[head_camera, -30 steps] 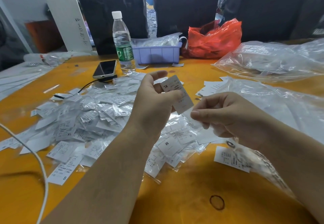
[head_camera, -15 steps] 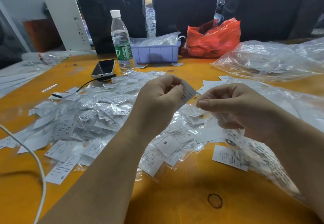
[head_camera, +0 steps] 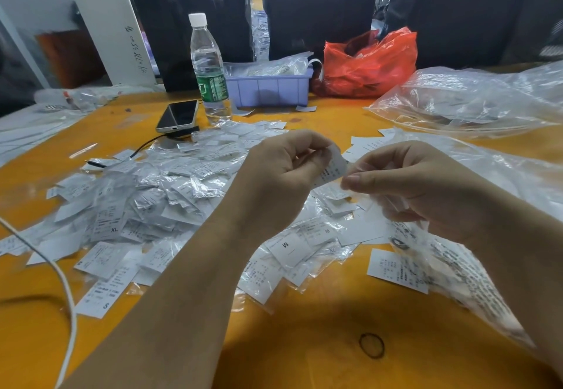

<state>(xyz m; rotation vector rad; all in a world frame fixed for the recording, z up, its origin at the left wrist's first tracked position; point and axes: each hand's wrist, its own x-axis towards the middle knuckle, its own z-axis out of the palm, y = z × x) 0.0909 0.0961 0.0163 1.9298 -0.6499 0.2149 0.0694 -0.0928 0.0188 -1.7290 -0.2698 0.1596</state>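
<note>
Table (head_camera: 304,352): orange top that carries everything, the water bottle standing at its far side
Clear bags (head_camera: 475,99): large, crumpled, well to the right of the water bottle
Pile of bagged labels (head_camera: 146,193): loose white size labels in clear film, spread in front of the water bottle toward the person; XL, M and S are readable
Red bag (head_camera: 371,65): right of the water bottle, beyond the tray, mouth open
Tray (head_camera: 271,90): lilac, just right of the water bottle, filled with clear packets
Water bottle (head_camera: 208,72): upright, white cap on, green band; the landmark
Left hand (head_camera: 274,181): raised above the pile, in front and right of the water bottle, fingers curled and gripping the label
Right hand (head_camera: 426,187): further right of the water bottle, thumb and forefinger pinching the clear sleeve
Phone (head_camera: 178,114): just left and in front of the water bottle, screen dark
Label (head_camera: 332,169): white, printed, held between both hands, in front and right of the water bottle
Clear sleeve (head_camera: 355,165): thin film, meeting the free end of the label
Rubber band (head_camera: 371,345): flat on the table, nearest the person, far from the water bottle
</note>
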